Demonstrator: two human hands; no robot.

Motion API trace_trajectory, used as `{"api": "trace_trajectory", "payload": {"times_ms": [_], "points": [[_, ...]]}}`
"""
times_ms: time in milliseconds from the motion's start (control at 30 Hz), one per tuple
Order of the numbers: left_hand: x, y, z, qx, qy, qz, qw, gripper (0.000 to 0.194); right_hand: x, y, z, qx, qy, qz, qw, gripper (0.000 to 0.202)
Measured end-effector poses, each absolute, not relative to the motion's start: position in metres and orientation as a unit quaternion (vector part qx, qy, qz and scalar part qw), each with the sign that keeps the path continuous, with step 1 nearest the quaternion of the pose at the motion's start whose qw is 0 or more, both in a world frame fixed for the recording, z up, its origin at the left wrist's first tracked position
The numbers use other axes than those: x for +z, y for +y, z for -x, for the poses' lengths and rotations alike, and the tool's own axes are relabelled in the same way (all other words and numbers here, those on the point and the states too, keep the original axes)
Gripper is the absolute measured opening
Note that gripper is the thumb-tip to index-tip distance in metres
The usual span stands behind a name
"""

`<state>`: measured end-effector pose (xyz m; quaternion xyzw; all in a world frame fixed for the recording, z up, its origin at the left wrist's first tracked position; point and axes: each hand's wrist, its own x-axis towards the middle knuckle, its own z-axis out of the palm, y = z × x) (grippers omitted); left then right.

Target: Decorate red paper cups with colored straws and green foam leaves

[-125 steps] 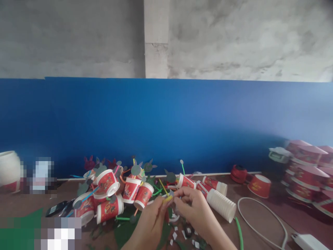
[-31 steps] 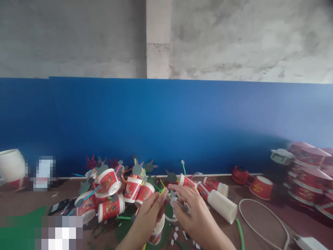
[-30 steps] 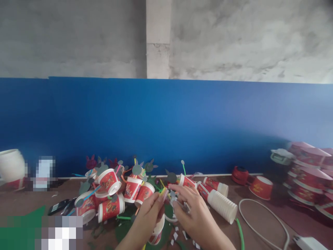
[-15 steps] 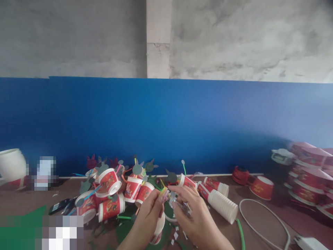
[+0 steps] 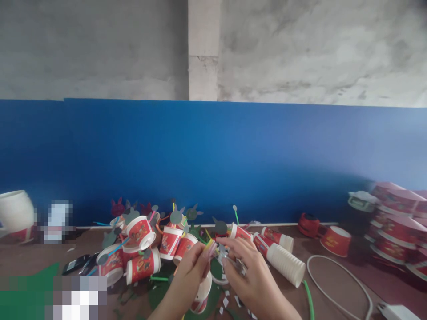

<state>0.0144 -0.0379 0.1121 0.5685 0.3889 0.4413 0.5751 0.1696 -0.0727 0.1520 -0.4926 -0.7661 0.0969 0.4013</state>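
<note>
My left hand (image 5: 190,271) is closed in a pinch on a yellow straw (image 5: 209,244), raised over the middle of the table. A small pale pinkish piece shows at its fingertips. Close by on the right, my right hand (image 5: 248,271) has its fingers bent, the index fingertip almost at the straw. Something clear and shiny (image 5: 239,266) shows under its fingers, too hidden to name. A paper cup (image 5: 204,289) with a white rim is partly behind my left hand. Several red paper cups (image 5: 143,266) with straws and grey paper animal shapes (image 5: 176,216) lie in a heap to the left.
A stack of paper cups (image 5: 286,265) lies right of my hands, near a white cable (image 5: 347,262). Further right are a red cup (image 5: 335,241) and stacked red tubs (image 5: 398,226). Green paper (image 5: 42,280) lies at left. White paper scraps (image 5: 226,302) are scattered in front. A blue wall stands behind.
Both hands stay nearly in place, with only a slight shift of the fingers. The cup behind my left hand sits a little differently. The heap of cups has not moved.
</note>
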Motion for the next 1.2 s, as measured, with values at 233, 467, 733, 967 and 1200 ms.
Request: {"api": "trace_trajectory", "payload": {"times_ms": [233, 467, 733, 967, 1200], "points": [[0.119, -0.038, -0.015, 0.435, 0.410, -0.531, 0.601, 0.055, 0.155, -0.073, -0.169, 0.078, -0.775, 0.489, 0.392, 0.033], [0.125, -0.044, -0.013, 0.436, 0.397, -0.520, 0.618, 0.052, 0.148, -0.067, -0.170, 0.070, -0.783, 0.507, 0.355, 0.035], [0.125, -0.046, -0.013, 0.412, 0.373, -0.516, 0.652, 0.048, 0.142, -0.057, -0.174, 0.135, -0.760, 0.535, 0.344, 0.042], [0.125, -0.047, -0.008, 0.379, 0.353, -0.544, 0.660, 0.044, 0.123, -0.043, -0.178, 0.410, -0.721, 0.431, 0.355, 0.035], [0.118, -0.047, -0.009, 0.297, 0.359, -0.607, 0.644, 0.042, 0.120, -0.033, -0.181, 0.623, -0.552, 0.390, 0.393, 0.051]]}}
